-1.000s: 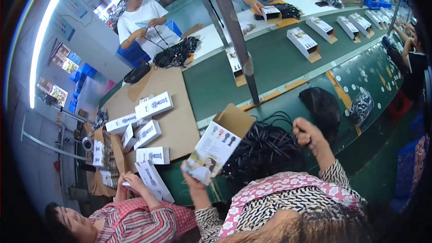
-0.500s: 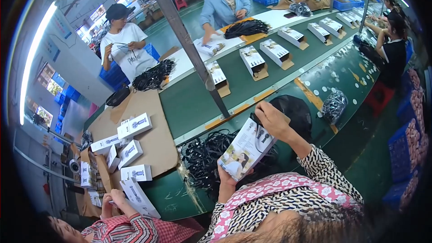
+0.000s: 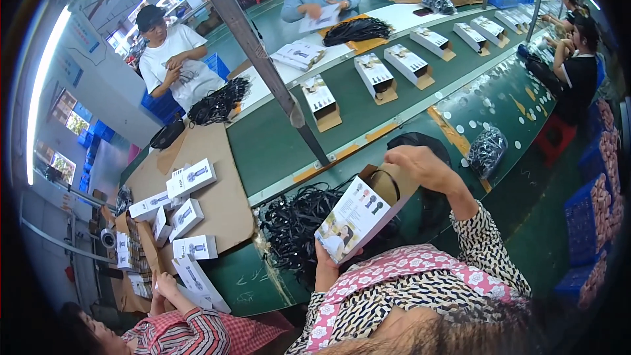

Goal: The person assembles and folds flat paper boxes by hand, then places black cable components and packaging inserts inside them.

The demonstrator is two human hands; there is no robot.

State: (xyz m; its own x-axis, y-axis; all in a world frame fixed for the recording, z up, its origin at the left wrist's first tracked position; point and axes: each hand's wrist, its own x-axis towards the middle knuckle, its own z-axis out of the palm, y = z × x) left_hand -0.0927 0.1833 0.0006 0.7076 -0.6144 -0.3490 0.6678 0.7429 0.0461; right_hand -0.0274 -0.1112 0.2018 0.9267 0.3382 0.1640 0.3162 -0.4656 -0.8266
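Note:
I hold a white printed carton (image 3: pixel 358 213) tilted in front of me, its brown flap end open at the upper right. My left hand (image 3: pixel 327 264) grips the carton's lower end. My right hand (image 3: pixel 427 167) is at the open flap end, fingers curled over a black cable loop going into the carton. A heap of black cables (image 3: pixel 299 227) lies on the green table (image 3: pixel 263 144) just left of the carton. A black bag (image 3: pixel 420 148) sits behind my right hand.
Open white cartons (image 3: pixel 374 72) stand in a row along the green conveyor. A grey post (image 3: pixel 263 59) slants across it. More white boxes (image 3: pixel 184 213) lie on brown cardboard at left. Several other people work around the line. Blue crates (image 3: pixel 591 217) stand at right.
The carton has come closer and turned its flap end up right. My right hand has moved onto the open end with the cable. The view has shifted right.

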